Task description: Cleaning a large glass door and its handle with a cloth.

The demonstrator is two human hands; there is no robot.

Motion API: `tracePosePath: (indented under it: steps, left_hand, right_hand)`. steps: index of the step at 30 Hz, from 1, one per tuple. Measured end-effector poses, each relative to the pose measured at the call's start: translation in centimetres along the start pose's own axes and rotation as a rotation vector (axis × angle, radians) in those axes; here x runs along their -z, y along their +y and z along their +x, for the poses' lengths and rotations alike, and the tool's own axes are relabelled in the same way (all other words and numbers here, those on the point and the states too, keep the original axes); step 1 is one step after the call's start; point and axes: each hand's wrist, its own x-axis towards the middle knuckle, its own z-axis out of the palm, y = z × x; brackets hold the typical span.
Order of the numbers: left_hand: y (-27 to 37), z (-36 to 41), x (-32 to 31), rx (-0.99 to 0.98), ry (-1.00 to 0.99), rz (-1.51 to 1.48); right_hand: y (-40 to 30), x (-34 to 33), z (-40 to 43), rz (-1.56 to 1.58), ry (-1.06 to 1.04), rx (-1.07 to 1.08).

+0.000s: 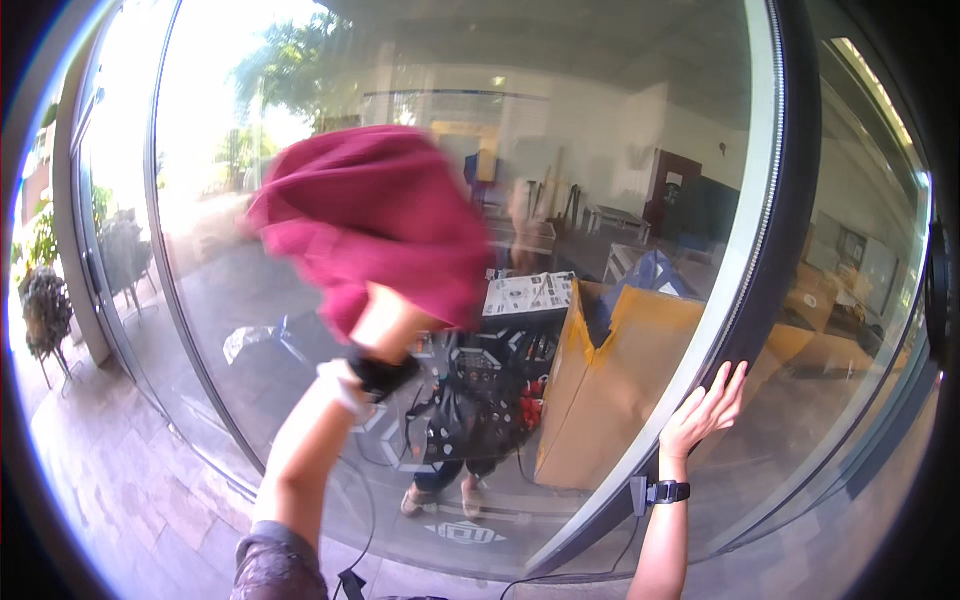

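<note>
A maroon cloth is spread against a large glass pane, its outline blurred. My left hand holds the cloth; the fingers are hidden by it, and a black band is on the wrist. To the right, my right hand rests with fingers extended and a little apart on the dark upright frame at the pane's edge. Nothing is in that hand. A watch-like strap with a small grey device sits on the right wrist.
Beyond the glass stands an open cardboard box beside a white printed sheet. My reflection overlaps these. Thin black cables hang near my arms. Paved floor and a dark chair lie left.
</note>
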Motion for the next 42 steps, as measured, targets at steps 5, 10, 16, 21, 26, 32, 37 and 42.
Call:
tracePosePath:
  steps: [5,10,16,21,26,32,37,42]
  left_hand:
    - [14.1,-4.1,-9.7,-0.705,-0.266,0.430]
    - [10.6,-11.9,-15.1,-0.748,-0.104,-0.104]
    - [0.8,-6.3,-0.3,-0.166,-0.461,-0.121]
    - [-15.5,-9.6,11.5,0.315,0.069,0.000]
    - [-28.4,-23.5,14.4,0.680,0.205,0.393]
    - [-26.2,-32.0,12.3,0.812,0.085,0.361]
    - [-21.2,-25.7,10.9,0.535,-0.061,0.237]
    - [-29.4,-18.5,21.1,0.482,0.098,0.349]
  right_hand:
    - [0.6,-0.4,-0.4,-0.058,0.028,0.040]
    - [-1.3,-1.8,-0.4,-0.077,0.118,0.073]
    - [1.1,-0.7,-0.2,-0.091,0.089,0.127]
    - [0.0,-0.7,0.1,-0.082,0.114,0.142]
    - [0.3,-0.9,0.1,-0.116,0.145,0.173]
    - [0.0,-1.9,-0.9,-0.157,0.107,0.136]
    - [3.2,-0.8,0.6,-0.195,0.148,0.235]
    - [0.2,-1.7,-0.7,-0.222,0.192,0.225]
